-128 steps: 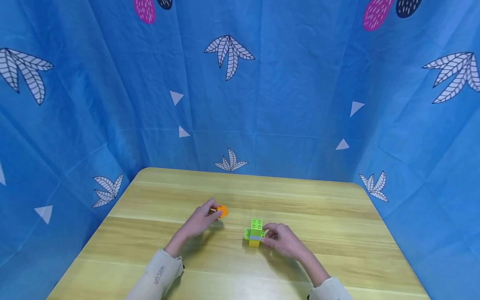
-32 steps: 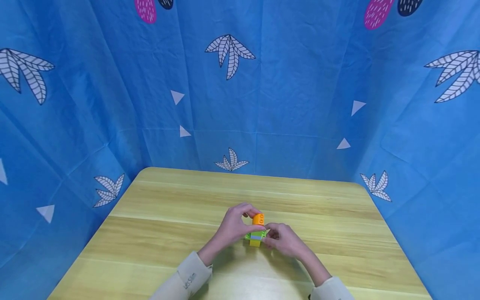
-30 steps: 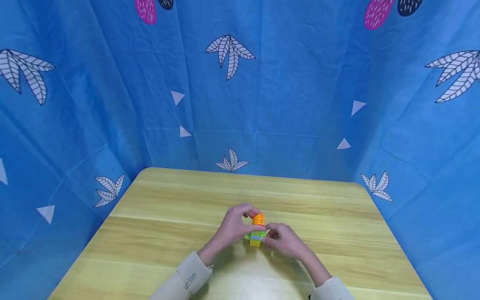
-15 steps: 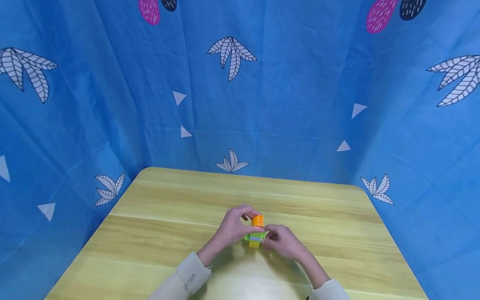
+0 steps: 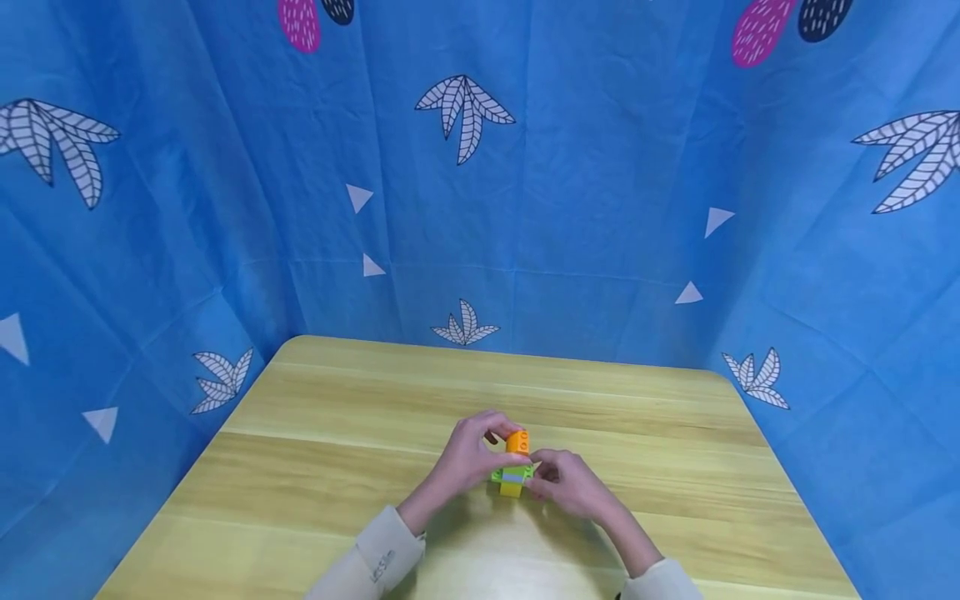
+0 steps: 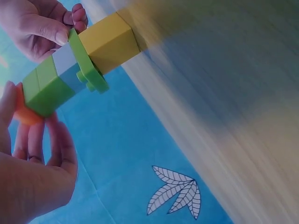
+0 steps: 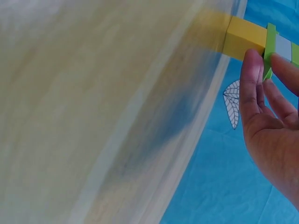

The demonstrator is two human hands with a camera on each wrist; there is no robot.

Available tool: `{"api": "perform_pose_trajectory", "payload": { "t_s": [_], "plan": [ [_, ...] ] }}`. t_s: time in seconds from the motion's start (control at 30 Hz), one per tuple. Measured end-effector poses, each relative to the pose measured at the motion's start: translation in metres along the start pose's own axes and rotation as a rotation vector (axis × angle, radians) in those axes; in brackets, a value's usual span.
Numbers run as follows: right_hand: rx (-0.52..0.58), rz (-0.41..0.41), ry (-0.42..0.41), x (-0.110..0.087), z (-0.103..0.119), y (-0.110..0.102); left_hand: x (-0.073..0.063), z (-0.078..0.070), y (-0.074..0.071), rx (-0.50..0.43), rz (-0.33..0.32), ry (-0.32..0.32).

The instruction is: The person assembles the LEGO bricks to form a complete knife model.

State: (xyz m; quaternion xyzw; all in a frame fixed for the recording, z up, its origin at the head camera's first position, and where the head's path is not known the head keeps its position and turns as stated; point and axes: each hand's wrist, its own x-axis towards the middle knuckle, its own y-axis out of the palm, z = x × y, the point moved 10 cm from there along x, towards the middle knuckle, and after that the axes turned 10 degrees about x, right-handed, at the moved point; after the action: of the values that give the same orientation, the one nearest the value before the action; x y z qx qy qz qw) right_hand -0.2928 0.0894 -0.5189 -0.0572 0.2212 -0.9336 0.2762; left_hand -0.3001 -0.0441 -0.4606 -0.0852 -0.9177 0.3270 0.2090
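A small tower of toy building blocks stands upright on the table. Its base is a yellow block (image 6: 110, 42), topped by a wider green plate (image 6: 88, 65) with studs at its ends. Above that come a grey-blue block (image 6: 67, 67) and green blocks (image 6: 49, 88). An orange block (image 5: 517, 442) sits at the top, touching the green. My left hand (image 5: 467, 457) holds the orange block between thumb and fingers, partly covering the tower. With thumb and fingers, my right hand (image 5: 573, 485) pinches the plate's right end.
The tower is near the middle of a light wooden table (image 5: 360, 383) with rounded far corners. A blue curtain (image 5: 592, 167) with leaf prints hangs behind and along both sides.
Some four seconds ago my left hand held the orange block left of the tower; now that block is on top. My right hand has stayed at the plate. Over the last second, hardly anything moved.
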Motion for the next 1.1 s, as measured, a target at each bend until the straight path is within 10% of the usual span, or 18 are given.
{"api": "perform_pose_trajectory", "payload": {
  "t_s": [1.1],
  "plan": [
    [-0.02,-0.009,-0.004,-0.0002,0.0011,0.0005,-0.0009,0.0051,0.0026,0.016,0.045,-0.041]
  ]
}}
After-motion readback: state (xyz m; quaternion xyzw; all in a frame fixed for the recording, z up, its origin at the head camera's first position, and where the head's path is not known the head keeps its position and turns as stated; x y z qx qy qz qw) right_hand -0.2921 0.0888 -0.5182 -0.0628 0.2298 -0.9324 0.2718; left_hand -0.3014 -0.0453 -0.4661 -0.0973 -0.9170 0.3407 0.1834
